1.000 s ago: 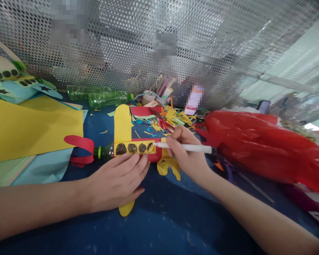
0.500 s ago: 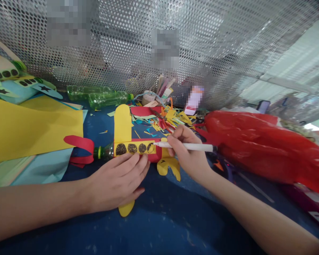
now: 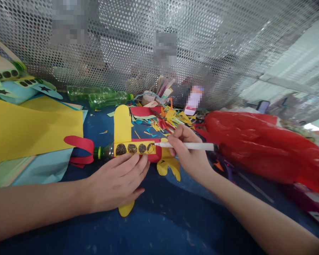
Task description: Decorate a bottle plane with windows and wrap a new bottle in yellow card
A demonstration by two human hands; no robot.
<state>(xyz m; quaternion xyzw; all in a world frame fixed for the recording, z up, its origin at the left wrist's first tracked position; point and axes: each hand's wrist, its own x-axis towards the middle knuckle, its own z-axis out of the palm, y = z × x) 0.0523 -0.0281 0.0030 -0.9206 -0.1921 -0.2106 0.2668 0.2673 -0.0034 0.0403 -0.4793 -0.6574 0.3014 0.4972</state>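
Note:
A bottle wrapped in red paper (image 3: 154, 154) lies on its side, its bare neck (image 3: 103, 152) toward the left. Yellow wings (image 3: 123, 124) and a yellow tail piece (image 3: 169, 168) stick out from it. Along its top runs a yellow strip (image 3: 137, 144) with black circles; the rightmost is only partly filled. My left hand (image 3: 122, 180) lies on the near side of the bottle, fingers stretched out against it, thumb apart. My right hand (image 3: 187, 150) pinches a white marker (image 3: 198, 146), whose tip is at the rightmost circle.
Yellow sheets (image 3: 37, 127) and light blue sheets (image 3: 46, 166) lie at left. Decorated bottles (image 3: 18, 83) stand behind them. Green bottles (image 3: 106, 97), paper scraps (image 3: 159, 124) and a phone (image 3: 194, 101) are along the perforated metal wall (image 3: 133, 46). A red plastic bag (image 3: 255, 145) fills the right.
The marker's tip has shifted slightly to the right at the rightmost circle, and my right hand has moved a little with it. My left hand and the bottle stay put.

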